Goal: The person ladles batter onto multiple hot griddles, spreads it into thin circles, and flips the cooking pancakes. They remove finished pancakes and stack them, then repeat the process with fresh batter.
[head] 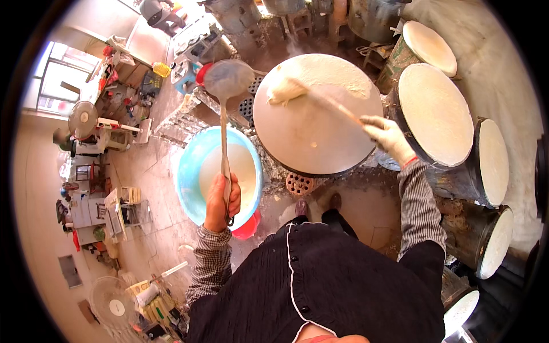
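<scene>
My left hand (221, 200) is closed around the handle of a large metal ladle (229, 78), held over a light blue basin (182, 188) of pale batter (240, 165). The ladle's bowl points away from me, beyond the basin. My right hand (386, 136), in a pale glove, grips a wooden-handled tool (332, 105). Its far end is blurred, at a lump of dough or thick batter (285, 90) on a round griddle (309, 137). A thin pale layer (339, 73) covers the griddle's far part; the near part shows bare surface.
More round griddles on drums, such as one beside me (435, 113), curve along the right. A red container (248, 225) sits under the basin. A perforated coal briquette (300, 183) lies below the griddle. Standing fans (113, 306) are at left. A person (159, 15) is far off.
</scene>
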{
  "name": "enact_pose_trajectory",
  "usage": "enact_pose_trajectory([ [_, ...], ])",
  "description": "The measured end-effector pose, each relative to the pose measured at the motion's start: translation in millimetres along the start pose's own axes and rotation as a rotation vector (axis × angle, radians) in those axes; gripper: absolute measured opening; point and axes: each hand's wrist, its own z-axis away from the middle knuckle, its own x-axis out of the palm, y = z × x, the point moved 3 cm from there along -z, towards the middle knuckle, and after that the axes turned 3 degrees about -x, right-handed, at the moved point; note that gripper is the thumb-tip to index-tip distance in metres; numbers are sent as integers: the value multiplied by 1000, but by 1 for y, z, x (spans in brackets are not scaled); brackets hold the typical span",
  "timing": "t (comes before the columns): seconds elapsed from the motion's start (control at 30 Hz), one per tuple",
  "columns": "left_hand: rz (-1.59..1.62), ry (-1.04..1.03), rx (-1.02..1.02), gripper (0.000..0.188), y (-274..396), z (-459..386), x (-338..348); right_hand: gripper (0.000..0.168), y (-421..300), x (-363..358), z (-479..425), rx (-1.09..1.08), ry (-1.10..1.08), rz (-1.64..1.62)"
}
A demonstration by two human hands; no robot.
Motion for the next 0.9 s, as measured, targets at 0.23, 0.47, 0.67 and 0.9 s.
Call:
enact_pose_trajectory([
  [0.23, -19, 69, -139, 35, -7, -19, -2, 36, -16, 43, -7, -15, -180, 17],
  [0.47, -4, 143, -24, 36, 5, 3, -14, 35, -12, 13, -20, -97, 27, 53],
  [0.67, -27, 211, -61, 36, -18, 25, -40, 36, -2, 17, -6, -140, -181, 131],
  [0.9, -5, 259, -51, 36, -11, 22, -46, 36, -27, 32, -40, -199, -55, 218],
])
